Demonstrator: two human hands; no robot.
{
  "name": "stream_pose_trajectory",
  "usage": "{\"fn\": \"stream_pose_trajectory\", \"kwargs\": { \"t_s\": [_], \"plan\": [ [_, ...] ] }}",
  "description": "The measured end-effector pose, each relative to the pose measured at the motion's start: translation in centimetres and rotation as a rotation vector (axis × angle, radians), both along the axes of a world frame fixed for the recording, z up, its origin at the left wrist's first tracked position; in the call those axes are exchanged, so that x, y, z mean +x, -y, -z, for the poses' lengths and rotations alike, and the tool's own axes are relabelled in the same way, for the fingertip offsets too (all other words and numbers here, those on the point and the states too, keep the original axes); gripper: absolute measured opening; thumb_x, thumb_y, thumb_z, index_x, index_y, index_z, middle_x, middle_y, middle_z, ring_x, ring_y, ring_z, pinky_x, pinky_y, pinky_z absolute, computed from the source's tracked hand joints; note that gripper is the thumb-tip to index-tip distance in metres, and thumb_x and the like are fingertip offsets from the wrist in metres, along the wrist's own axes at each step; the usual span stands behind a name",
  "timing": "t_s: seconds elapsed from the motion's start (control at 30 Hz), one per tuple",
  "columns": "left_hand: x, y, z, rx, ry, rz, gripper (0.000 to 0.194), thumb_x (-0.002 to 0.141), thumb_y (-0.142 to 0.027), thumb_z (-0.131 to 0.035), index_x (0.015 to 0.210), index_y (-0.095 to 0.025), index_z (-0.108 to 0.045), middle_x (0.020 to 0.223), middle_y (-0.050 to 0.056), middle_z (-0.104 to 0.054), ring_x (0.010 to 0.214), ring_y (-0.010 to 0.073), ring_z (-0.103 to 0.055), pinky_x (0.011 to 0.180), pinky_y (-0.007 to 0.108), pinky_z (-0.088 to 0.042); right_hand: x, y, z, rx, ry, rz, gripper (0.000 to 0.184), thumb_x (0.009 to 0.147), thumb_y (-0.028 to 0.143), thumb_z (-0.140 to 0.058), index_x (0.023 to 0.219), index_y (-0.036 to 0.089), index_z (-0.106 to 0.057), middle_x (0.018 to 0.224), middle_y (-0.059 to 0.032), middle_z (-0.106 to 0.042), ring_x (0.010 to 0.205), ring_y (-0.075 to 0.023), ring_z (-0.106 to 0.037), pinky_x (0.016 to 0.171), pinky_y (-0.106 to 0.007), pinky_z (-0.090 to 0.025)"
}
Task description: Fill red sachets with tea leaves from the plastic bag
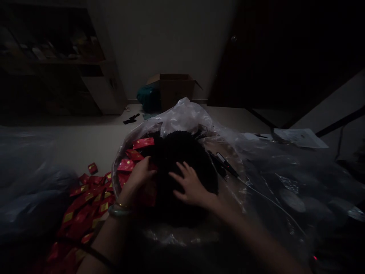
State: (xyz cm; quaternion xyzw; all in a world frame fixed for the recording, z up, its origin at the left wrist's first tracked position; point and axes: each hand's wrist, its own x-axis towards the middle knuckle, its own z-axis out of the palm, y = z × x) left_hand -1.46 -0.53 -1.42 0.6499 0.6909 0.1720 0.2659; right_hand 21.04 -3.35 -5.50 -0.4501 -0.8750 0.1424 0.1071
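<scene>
A mound of black, fuzzy-looking material (182,146) fills the middle of a round surface covered with clear plastic (185,112). My right hand (189,184) lies over the mound with its fingers spread and nothing visible in them. Left of it, my left hand (139,175) is beside small red packets (143,143), its visible fingertips apart; its other fingers are hidden. A bracelet (119,210) circles the left wrist. On the right of the round surface lies a dark, pen-like tool (227,163) with a thin pale cord. The dim light hides the mound's lower edge.
Many red packets with gold patches (85,201) are heaped at lower left. Bulky plastic bags (28,190) stand at far left. An open cardboard box (176,91) and a teal bag (148,97) sit by the wall. Papers (300,137) lie at right, above more clear plastic (291,182).
</scene>
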Motion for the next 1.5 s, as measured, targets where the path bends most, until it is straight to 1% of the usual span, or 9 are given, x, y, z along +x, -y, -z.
{"fn": "stream_pose_trajectory", "kwargs": {
  "t_s": [0.07,0.17,0.4,0.57,0.8,1.03,1.13,1.27,1.5],
  "plan": [
    [0.1,-0.4,0.4,0.005,0.093,-0.031,0.048,0.075,-0.027,-0.06,0.121,-0.013,-0.055,0.113,0.014,-0.066,0.104,0.0277,-0.062,0.086,0.034,-0.048,-1.2,0.2,0.3,-0.011,0.021,-0.134,0.079,0.068,0.046,-0.073,0.139,0.032,-0.042,0.158,-0.0088,-0.015,0.142,-0.0415,-0.004,0.109,-0.063,-0.012],
    [0.1,-0.7,0.9,-0.013,0.218,-0.008,0.04,0.073,-0.026,-0.058,0.111,-0.013,-0.063,0.098,0.01,-0.072,0.09,0.0253,-0.066,0.076,0.032,-0.05,-1.7,-1.5,0.2,0.024,0.087,-0.079,0.077,0.064,0.045,-0.076,0.134,0.028,-0.05,0.156,-0.0122,-0.021,0.142,-0.0422,-0.008,0.11,-0.062,-0.009],
    [-1.4,-0.8,0.2,0.065,0.388,-0.059,0.039,0.065,-0.024,-0.058,0.101,-0.013,-0.069,0.077,0.003,-0.071,0.071,0.0194,-0.064,0.061,0.026,-0.047,2.8,-5.8,-0.6,0.108,0.057,0.283,0.047,0.074,0.024,-0.069,0.12,0.019,-0.061,0.137,-0.0164,-0.049,0.124,-0.0337,-0.046,0.098,-0.048,-0.041],
    [-0.9,-1.0,-0.5,0.038,0.435,0.008,0.031,0.063,-0.026,-0.06,0.089,-0.013,-0.069,0.074,0.003,-0.069,0.066,0.017,-0.061,0.059,0.025,-0.045,4.3,-4.8,-0.4,0.041,-0.293,0.166,0.026,0.079,0.019,-0.062,0.104,0.021,-0.068,0.122,-0.0106,-0.06,0.11,-0.0238,-0.059,0.096,-0.039,-0.047],
    [0.3,-0.7,0.1,0.055,0.319,0.05,0.022,0.07,-0.032,-0.053,0.077,-0.014,-0.064,0.073,0.004,-0.065,0.066,0.0177,-0.058,0.059,0.026,-0.043,1.4,-3.2,-1.0,0.002,-0.617,0.131,0.021,0.084,0.019,-0.055,0.1,0.021,-0.069,0.105,-0.0073,-0.068,0.098,-0.0202,-0.063,0.09,-0.036,-0.05],
    [1.3,-0.9,0.2,0.183,0.314,0.047,0.015,0.077,-0.03,-0.048,0.076,-0.017,-0.056,0.076,0.002,-0.062,0.072,0.0173,-0.058,0.065,0.027,-0.045,-3.1,-1.8,0.4,-0.056,-0.698,0.132,0.032,0.083,0.022,-0.061,0.115,0.024,-0.064,0.113,-0.0087,-0.062,0.102,-0.0221,-0.059,0.086,-0.037,-0.051],
    [2.2,-1.0,1.6,0.225,0.279,0.002,0.011,0.078,-0.026,-0.047,0.077,-0.019,-0.055,0.076,0.002,-0.063,0.073,0.0174,-0.06,0.067,0.028,-0.046,-4.2,-1.6,1.1,-0.013,-0.624,0.274,0.039,0.072,0.024,-0.074,0.11,0.022,-0.066,0.11,-0.0103,-0.058,0.103,-0.0259,-0.055,0.091,-0.043,-0.048],
    [3.4,-0.7,3.2,0.282,0.292,-0.068,0.011,0.078,-0.02,-0.049,0.086,-0.018,-0.057,0.084,0.004,-0.067,0.079,0.018,-0.064,0.071,0.028,-0.049,-4.7,-1.4,1.4,-0.069,-0.653,0.32,0.034,0.071,0.015,-0.071,0.104,0.02,-0.066,0.101,-0.0071,-0.058,0.092,-0.0215,-0.059,0.083,-0.036,-0.051],
    [4.1,-0.6,3.3,0.141,0.245,-0.058,0.027,0.083,-0.019,-0.047,0.108,-0.014,-0.059,0.102,0.012,-0.07,0.094,0.0219,-0.066,0.081,0.031,-0.05,-4.8,-1.4,2.0,-0.118,-0.706,0.326,0.011,0.073,0.009,-0.063,0.076,0.019,-0.062,0.08,-0.0018,-0.06,0.073,-0.0167,-0.059,0.069,-0.029,-0.048]
  ]
}}
